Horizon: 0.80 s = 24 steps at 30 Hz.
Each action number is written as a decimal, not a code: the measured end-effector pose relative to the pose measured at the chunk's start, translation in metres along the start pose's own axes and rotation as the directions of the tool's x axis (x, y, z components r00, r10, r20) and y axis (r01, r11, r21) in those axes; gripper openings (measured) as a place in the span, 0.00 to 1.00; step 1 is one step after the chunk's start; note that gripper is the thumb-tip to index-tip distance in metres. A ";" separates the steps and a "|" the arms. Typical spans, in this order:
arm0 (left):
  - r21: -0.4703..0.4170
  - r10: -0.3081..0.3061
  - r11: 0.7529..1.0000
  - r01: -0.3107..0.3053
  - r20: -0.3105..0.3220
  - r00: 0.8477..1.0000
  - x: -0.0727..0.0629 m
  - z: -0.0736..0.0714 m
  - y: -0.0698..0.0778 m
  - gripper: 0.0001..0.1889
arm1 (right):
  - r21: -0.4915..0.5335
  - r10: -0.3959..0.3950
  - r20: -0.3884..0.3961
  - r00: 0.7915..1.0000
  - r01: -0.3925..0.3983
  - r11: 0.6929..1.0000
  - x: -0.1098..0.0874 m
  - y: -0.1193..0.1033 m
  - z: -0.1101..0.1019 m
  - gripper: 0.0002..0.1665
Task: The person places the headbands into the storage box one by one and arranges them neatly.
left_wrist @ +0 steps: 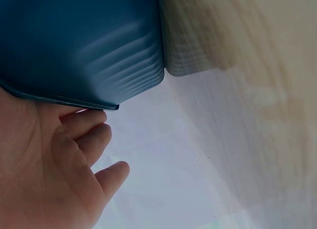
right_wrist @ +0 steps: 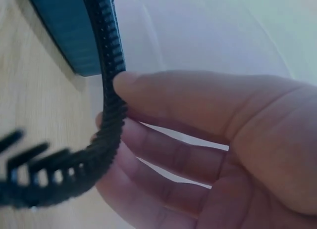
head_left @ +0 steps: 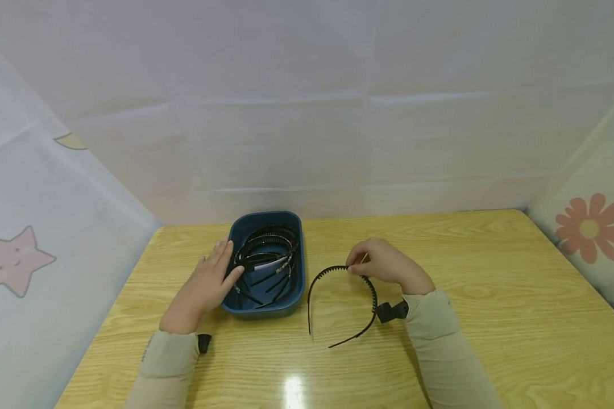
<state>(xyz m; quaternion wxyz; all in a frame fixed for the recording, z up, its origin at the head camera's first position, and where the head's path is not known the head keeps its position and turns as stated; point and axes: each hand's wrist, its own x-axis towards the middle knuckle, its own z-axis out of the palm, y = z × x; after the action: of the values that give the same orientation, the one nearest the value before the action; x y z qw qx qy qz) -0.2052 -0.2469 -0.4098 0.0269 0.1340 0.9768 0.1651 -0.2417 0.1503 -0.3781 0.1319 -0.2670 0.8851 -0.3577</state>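
Note:
In the head view, my right hand point(head_left: 386, 262) pinches a black toothed headband point(head_left: 372, 295) near the top of its arch, its two ends toward me. The right wrist view shows the thumb and fingers of that hand point(right_wrist: 198, 140) on either side of the toothed band point(right_wrist: 106, 125). My left hand point(head_left: 204, 287) rests against the left rim of a dark blue plastic bin point(head_left: 298, 295), its thumb reaching over the edge. From the left wrist, the hand point(left_wrist: 64, 164) has fairly straight fingers beside the bin wall point(left_wrist: 119, 56); its thumb is hidden. Several dark headbands point(head_left: 268, 241) lie inside.
The bin stands on a wood-grain table point(head_left: 491, 267), left of the held headband. Behind the table hangs a pale cloth backdrop point(head_left: 307, 147), with side panels bearing a pink star point(head_left: 17, 261) and a red flower point(head_left: 590, 227).

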 end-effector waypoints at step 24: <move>0.003 -0.007 1.000 0.007 0.000 1.000 0.000 -0.001 0.002 0.42 | 0.034 -0.007 -0.154 0.988 0.012 0.999 -0.007 -0.015 -0.008 0.06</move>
<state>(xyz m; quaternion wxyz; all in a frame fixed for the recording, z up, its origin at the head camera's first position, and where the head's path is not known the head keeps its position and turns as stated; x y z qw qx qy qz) -0.2045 -0.2452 -0.4076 0.0275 0.1308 0.9774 0.1637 -0.2331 0.1494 -0.3615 0.0661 -0.2404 0.8850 -0.3931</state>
